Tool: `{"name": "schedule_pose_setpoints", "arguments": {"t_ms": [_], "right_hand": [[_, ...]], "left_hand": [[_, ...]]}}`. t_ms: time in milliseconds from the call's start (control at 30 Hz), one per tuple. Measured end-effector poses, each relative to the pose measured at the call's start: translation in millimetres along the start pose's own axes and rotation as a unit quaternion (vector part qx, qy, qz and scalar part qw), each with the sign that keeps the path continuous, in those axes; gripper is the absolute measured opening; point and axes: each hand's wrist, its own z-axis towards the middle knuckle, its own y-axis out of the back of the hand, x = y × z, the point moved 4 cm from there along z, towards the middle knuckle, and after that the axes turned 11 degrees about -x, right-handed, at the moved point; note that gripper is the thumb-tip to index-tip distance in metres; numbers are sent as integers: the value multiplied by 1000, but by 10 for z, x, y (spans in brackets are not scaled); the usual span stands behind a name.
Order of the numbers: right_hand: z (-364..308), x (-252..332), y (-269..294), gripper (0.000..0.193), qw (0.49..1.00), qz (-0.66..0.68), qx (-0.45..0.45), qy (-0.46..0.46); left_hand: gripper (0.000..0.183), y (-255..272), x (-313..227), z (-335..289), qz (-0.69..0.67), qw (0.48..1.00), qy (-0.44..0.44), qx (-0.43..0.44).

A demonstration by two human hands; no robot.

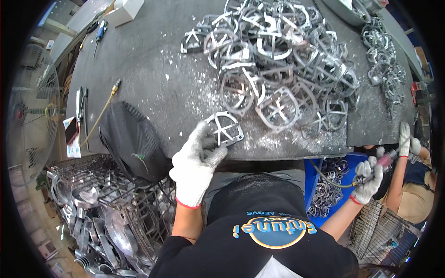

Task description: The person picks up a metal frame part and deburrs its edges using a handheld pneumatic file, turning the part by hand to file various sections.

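Note:
My left hand, in a white work glove with a red cuff, grips the left edge of a cast metal frame with inner spokes. The frame is at the front of the dark table, short of the pile. Off to the right, past the table's front edge, my gloved right hand is closed around a hand-held air tool with a pinkish, blurred body. A thin hose runs from it. A big heap of similar metal frames covers the table's far middle.
Metal chips dust the table. A black mesh bag sits at its left front, beside a yellow air hose. Below are a wire basket of metal castings and a blue bin of frames. A co-worker's gloved hand is at right.

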Motion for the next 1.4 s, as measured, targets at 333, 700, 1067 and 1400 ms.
{"name": "schedule_pose_setpoints", "arguments": {"t_ms": [333,700,1067,1400], "right_hand": [[-437,748,49,90,963,-168,-7,209],[-537,415,-258,75,932,-334,39,133],[-859,-536,-747,101,856,-512,73,6],[-1070,-810,-944,97,796,-580,171,-18]], "left_hand": [[68,24,39,-21,272,897,-343,-60],[60,55,32,-444,-149,989,17,19],[51,270,-105,-466,-116,986,-114,21],[53,413,-26,-504,-59,985,-161,15]]}}
